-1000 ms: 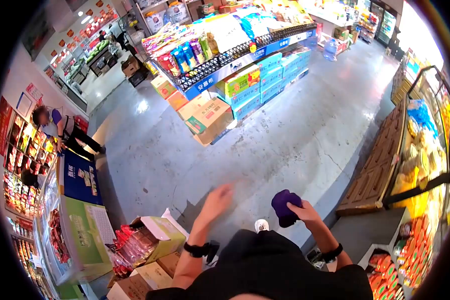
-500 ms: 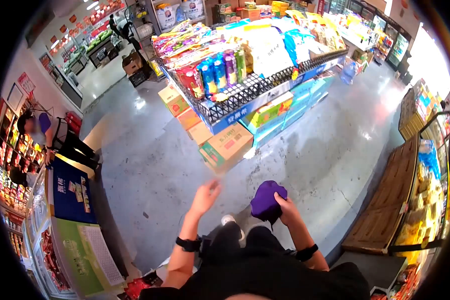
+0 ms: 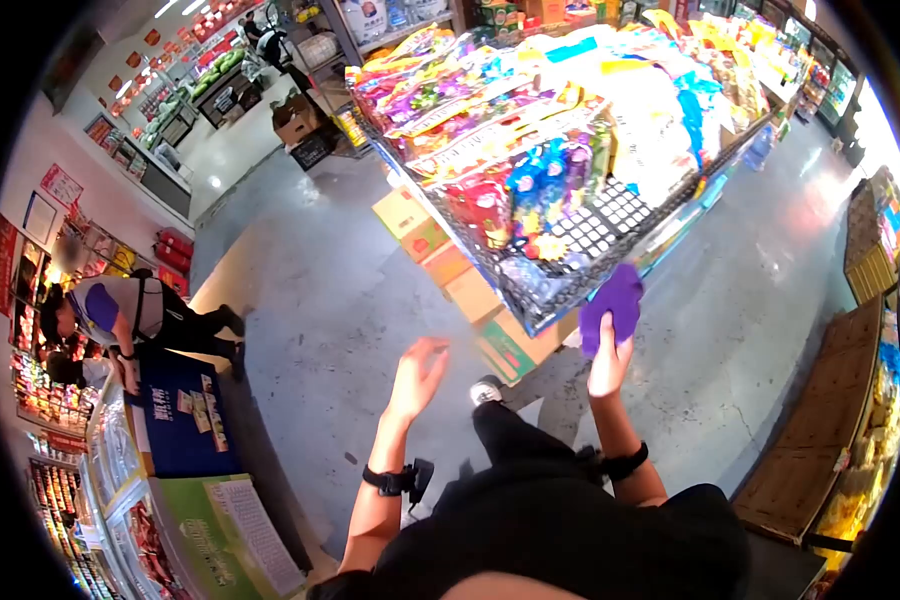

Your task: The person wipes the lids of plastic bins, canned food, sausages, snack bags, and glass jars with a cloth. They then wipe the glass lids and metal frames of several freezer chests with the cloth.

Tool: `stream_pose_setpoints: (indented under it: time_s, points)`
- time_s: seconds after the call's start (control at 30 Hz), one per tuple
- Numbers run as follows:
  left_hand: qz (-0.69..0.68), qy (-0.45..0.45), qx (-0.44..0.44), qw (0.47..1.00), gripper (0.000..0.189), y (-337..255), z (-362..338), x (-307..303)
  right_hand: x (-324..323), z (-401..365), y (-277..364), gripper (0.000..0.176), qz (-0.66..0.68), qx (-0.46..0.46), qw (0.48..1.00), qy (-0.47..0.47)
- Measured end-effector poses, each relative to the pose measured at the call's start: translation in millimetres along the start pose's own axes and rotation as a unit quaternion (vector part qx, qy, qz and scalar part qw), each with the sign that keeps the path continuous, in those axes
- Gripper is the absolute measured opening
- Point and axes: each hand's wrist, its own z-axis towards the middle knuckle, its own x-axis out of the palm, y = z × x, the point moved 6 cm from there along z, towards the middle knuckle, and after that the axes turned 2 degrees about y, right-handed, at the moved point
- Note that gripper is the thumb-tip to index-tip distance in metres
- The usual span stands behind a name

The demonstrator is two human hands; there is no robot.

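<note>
My right hand (image 3: 610,362) grips a bunched purple cloth (image 3: 613,300) by its lower end and holds it up near the front corner of the black mesh display basket (image 3: 560,300). To the left, my left hand (image 3: 418,378) is raised over the floor with its fingers loosely bent and nothing in them. Snack bags in red, blue and purple (image 3: 545,190) stand in the basket, beyond the cloth. A cardboard box (image 3: 520,345) under the basket's corner lies between my two hands in this view.
A person (image 3: 140,310) leans over the freezer at the left, near its dark blue panel (image 3: 180,410) and green panel (image 3: 210,535). Wooden crates (image 3: 820,410) line the right side. Cartons (image 3: 430,245) are stacked along the basket's left side, on the grey floor (image 3: 320,250).
I have stepped closer to the display basket. My right hand has lifted the purple cloth up and to the right, toward the basket's corner. My left hand stays raised, slightly higher.
</note>
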Motion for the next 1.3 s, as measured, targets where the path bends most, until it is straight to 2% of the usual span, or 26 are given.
stream_pose_setpoints:
  time_s: [0.03, 0.13, 0.17, 0.23, 0.3, 0.37, 0.47, 0.53, 0.6, 0.67, 0.7, 0.8, 0.93, 1.07, 1.1, 1.13, 1.23, 1.3]
  points:
    - [0.004, 0.005, -0.010, 1.000, 0.021, 0.9, 14.8, -12.9, 29.1, 14.4, 12.3, 0.033, -0.041, -0.046, 0.998, 0.003]
    - [0.113, -0.013, 0.114, 0.987, 0.023, -43.9, 90.4, -43.3, 94.3, 65.5, -2.2, 0.037, -0.211, -0.151, 0.963, 0.073]
    - [0.147, -0.015, 0.165, 0.975, 0.024, -61.9, 114.9, -51.6, 118.6, 84.0, -11.3, 0.038, -0.272, -0.195, 0.939, 0.080]
    - [0.153, -0.021, 0.184, 0.971, 0.025, -71.5, 159.3, -59.8, 177.3, 108.6, -12.5, 0.041, -0.404, -0.330, 0.842, 0.137]
    - [0.147, -0.021, 0.200, 0.968, 0.026, -68.0, 192.8, -56.7, 206.0, 128.6, -48.7, 0.051, -0.501, -0.277, 0.794, 0.202]
    - [0.029, 0.030, 0.259, 0.965, 0.029, -57.9, 225.2, -43.3, 222.5, 132.3, -49.9, 0.055, -0.557, -0.226, 0.775, 0.197]
    - [0.046, 0.026, 0.297, 0.954, 0.033, -32.1, 269.5, -25.9, 218.0, 128.4, -58.4, 0.054, -0.533, -0.240, 0.799, 0.142]
    - [0.072, 0.039, 0.281, 0.956, 0.036, -15.4, 291.1, -13.8, 216.8, 125.5, -58.6, 0.049, -0.523, -0.254, 0.805, 0.118]
    - [0.037, 0.055, 0.275, 0.959, 0.038, 10.1, 301.0, 2.4, 218.2, 121.2, -52.6, 0.052, -0.578, -0.228, 0.775, 0.113]
    - [-0.026, 0.033, 0.276, 0.960, 0.041, 21.2, 300.7, 8.5, 222.1, 125.6, -47.1, 0.056, -0.619, -0.198, 0.753, 0.108]
    - [-0.049, 0.021, 0.289, 0.956, 0.043, 21.2, 297.1, 6.1, 223.3, 126.9, -46.1, 0.060, -0.626, -0.184, 0.752, 0.091]
    - [-0.008, 0.107, 0.280, 0.954, 0.057, 28.7, 296.9, 11.1, 224.7, 130.2, -50.1, 0.063, -0.648, -0.132, 0.750, 0.021]
    - [-0.011, 0.136, 0.314, 0.939, 0.066, 31.8, 296.6, 10.0, 233.5, 137.6, -49.3, 0.054, -0.629, -0.119, 0.767, -0.041]
    - [-0.031, 0.141, 0.316, 0.938, 0.062, 39.3, 293.1, 9.5, 228.3, 154.6, -53.3, 0.053, -0.633, -0.112, 0.755, -0.129]
    - [0.012, 0.118, 0.368, 0.922, 0.056, 44.7, 287.6, 14.7, 221.4, 162.9, -54.9, 0.053, -0.637, -0.109, 0.748, -0.153]
    - [0.052, 0.091, 0.419, 0.902, 0.052, 45.6, 282.8, 19.2, 214.9, 172.5, -53.5, 0.053, -0.635, -0.099, 0.749, -0.159]
    - [0.022, 0.057, 0.420, 0.906, 0.046, 52.0, 283.3, 26.2, 196.3, 207.6, -60.0, 0.053, -0.672, -0.083, 0.718, -0.160]
    - [0.013, 0.050, 0.418, 0.907, 0.044, 52.9, 283.8, 26.9, 174.9, 237.2, -65.0, 0.054, -0.658, -0.104, 0.729, -0.154]
